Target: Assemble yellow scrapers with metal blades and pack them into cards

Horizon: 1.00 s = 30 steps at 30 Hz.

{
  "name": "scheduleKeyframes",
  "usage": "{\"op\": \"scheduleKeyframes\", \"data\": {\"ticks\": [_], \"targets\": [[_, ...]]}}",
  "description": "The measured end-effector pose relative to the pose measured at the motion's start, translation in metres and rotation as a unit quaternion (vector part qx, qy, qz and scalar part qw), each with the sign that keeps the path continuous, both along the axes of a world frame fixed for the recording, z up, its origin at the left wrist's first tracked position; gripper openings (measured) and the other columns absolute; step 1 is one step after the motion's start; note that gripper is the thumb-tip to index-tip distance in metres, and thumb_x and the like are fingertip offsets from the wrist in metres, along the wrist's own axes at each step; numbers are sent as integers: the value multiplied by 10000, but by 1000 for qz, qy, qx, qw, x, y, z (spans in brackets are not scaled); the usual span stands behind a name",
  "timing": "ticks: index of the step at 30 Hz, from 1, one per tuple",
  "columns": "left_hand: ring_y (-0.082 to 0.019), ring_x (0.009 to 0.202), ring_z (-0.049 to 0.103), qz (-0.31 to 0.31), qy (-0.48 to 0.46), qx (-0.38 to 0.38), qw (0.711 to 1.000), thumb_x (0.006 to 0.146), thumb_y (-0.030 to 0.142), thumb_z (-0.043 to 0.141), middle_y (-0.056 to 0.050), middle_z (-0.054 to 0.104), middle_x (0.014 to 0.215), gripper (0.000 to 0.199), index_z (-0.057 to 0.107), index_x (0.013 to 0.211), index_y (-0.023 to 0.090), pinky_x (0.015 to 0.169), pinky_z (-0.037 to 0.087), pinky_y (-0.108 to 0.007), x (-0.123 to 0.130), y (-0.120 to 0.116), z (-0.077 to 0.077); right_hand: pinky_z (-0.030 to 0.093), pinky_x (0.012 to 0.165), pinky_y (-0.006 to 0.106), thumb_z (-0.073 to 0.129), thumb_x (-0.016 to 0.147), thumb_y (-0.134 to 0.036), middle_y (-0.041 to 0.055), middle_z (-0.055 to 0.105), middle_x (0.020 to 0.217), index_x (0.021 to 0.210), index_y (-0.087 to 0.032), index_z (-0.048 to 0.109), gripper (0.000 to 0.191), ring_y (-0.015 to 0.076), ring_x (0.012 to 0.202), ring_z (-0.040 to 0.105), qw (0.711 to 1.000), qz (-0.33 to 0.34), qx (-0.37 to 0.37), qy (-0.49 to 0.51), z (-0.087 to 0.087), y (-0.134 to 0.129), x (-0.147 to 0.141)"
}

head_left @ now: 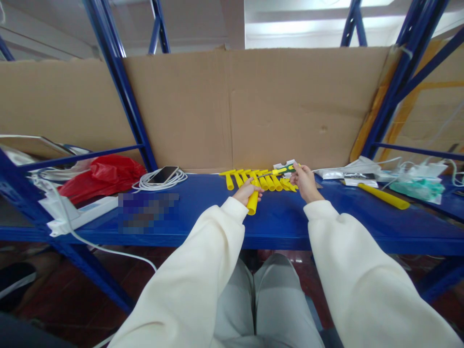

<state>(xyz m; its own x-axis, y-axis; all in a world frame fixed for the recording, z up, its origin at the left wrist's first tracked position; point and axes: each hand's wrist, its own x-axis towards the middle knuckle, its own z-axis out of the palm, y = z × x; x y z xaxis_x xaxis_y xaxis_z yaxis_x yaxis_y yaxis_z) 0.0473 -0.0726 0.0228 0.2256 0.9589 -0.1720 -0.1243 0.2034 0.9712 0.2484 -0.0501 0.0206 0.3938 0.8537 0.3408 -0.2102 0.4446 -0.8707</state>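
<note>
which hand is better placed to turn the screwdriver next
Probably the right: the right hand holds the screwdriver by its handle, while the left hand is occupied holding a yellow piece.

Two hands (247, 192), one screwdriver (284, 170), one smartphone (165, 175), one red plastic bag (108, 173), one long yellow rod (384, 196), and roughly eight yellow T-shaped pieces (229, 181), though their overlap makes the exact count uncertain.

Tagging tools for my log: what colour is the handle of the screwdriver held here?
The screwdriver handle is green and yellow, seen in the head view.
</note>
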Motion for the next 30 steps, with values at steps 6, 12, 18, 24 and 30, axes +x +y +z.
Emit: {"op": "scheduleKeyframes", "data": {"ticks": [6,12,18,24,30], "targets": [[-74,476,518,-1,0,-2,1000,872,17,573,-73,733,954,907,169,1640,280,447,422,-175,-1,0,-1,259,296,163,844,731,-460,-103,488,452,753,-250,451,447,71,310,391,1000,-26,-12,-6,1,-4,-3],[-76,483,510,-4,-5,-2,1000,894,-1,520,-58,722,915,866,176,1637,282,446,409,-164,-1,1,-1,254,272,178,823,745,-590,-89,465,417,749,-232,571,437,78,298,391,1000,-6,-3,-16,2,-12,-5],[-83,485,516,-1,-9,-3,1000,878,12,540,-56,725,922,896,154,1638,288,451,422,-173,-1,2,-2,399,354,191,795,816,-523,-52,582,498,824,-224,593,361,99,353,500,997,71,-10,23,10,-18,-6],[-65,447,494,0,-16,-4,1000,888,-55,457,-32,705,861,844,199,1624,267,427,384,-153,-1,-1,1,413,381,186,767,850,-474,-45,595,528,779,-234,488,375,110,400,530,994,99,-19,34,11,-18,-7],[-68,451,501,-4,-11,-1,1000,862,-50,491,-40,718,876,853,240,1614,265,434,399,-162,-1,-1,1,341,343,169,803,793,-426,-75,514,513,742,-232,483,379,82,378,463,998,27,-7,48,8,-12,-7]]}}
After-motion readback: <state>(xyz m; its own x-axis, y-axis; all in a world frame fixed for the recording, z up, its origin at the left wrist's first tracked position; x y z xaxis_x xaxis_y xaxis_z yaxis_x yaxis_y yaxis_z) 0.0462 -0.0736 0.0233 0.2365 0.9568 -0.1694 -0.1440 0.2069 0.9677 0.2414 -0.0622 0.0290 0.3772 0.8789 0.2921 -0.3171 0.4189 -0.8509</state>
